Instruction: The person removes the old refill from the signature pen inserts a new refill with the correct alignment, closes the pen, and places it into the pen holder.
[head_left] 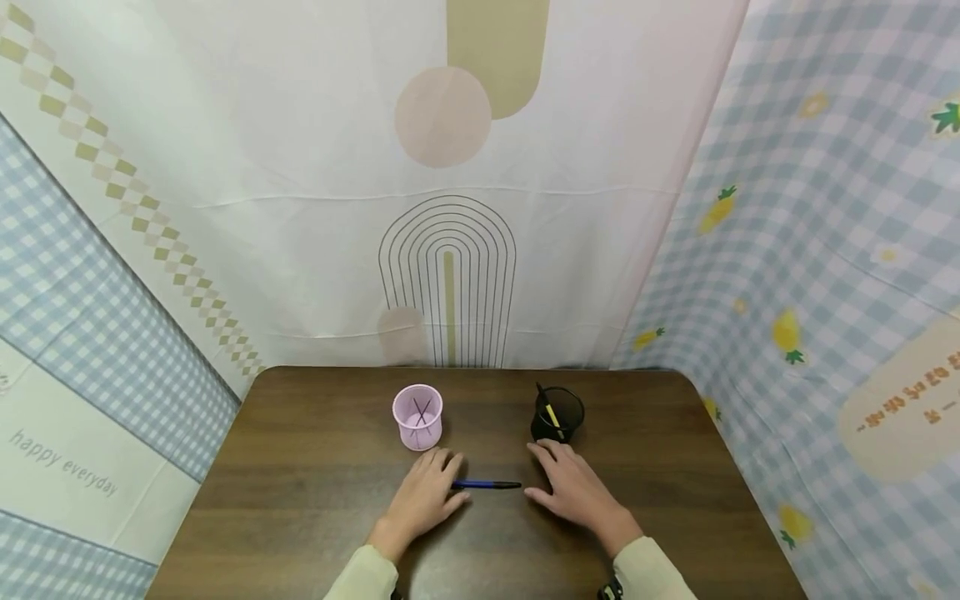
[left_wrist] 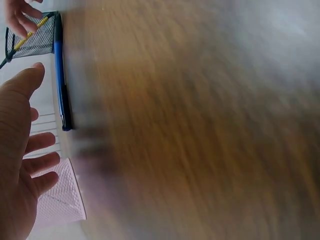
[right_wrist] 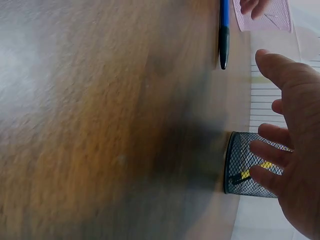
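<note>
A blue pen (head_left: 486, 484) with black ends lies crosswise on the table between my two hands. My left hand (head_left: 424, 493) is at its left end, fingers spread and loosely bent, holding nothing. Just beyond those fingers stands a pink mesh pen cup (head_left: 417, 425), upright. On the other side, my right hand (head_left: 573, 485) has its fingers apart and relaxed, the thumb near the pen's right tip. A black mesh pen cup (head_left: 573, 411) stands past the right fingers, with a yellow and black pen (head_left: 552, 413) leaning inside it; the right wrist view shows this cup (right_wrist: 250, 187) through the mesh.
The brown wooden table (head_left: 315, 492) has rounded far corners. Behind it hangs a white patterned cloth (head_left: 315, 275), and checked cloths (head_left: 750, 292) hang at the right and left sides.
</note>
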